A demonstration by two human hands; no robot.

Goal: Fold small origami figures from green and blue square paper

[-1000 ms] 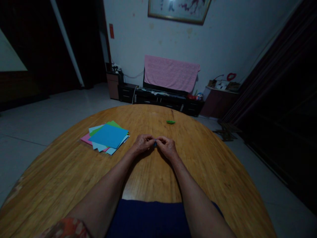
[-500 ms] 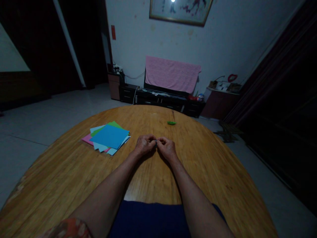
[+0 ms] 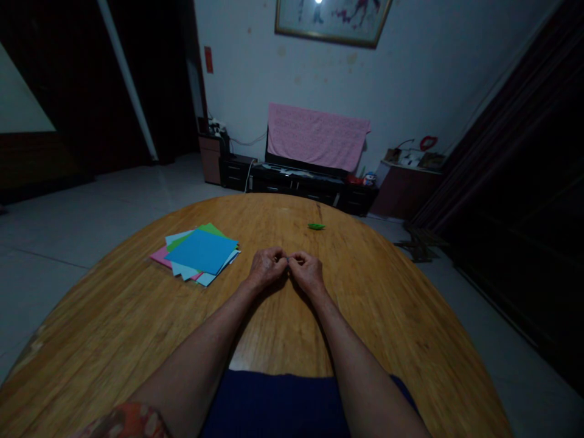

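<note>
Near the middle of the round wooden table [image 3: 374, 304], my left hand [image 3: 267, 266] and my right hand [image 3: 307, 270] meet, their fingertips pinched together. Something small and dark shows between the fingertips, too tiny to make out. To the left of my hands lies a fanned stack of coloured paper, a blue sheet [image 3: 203, 250] on top, with green, pale blue and pink sheets showing beneath. A small green object [image 3: 316, 226], perhaps folded paper, rests beyond my right hand.
Past the table's far edge stands a low black cabinet [image 3: 237, 173] with a screen draped in a pink cloth [image 3: 317, 137]. A framed picture [image 3: 333, 21] hangs on the wall above. Dark curtains [image 3: 483, 115] hang at the right.
</note>
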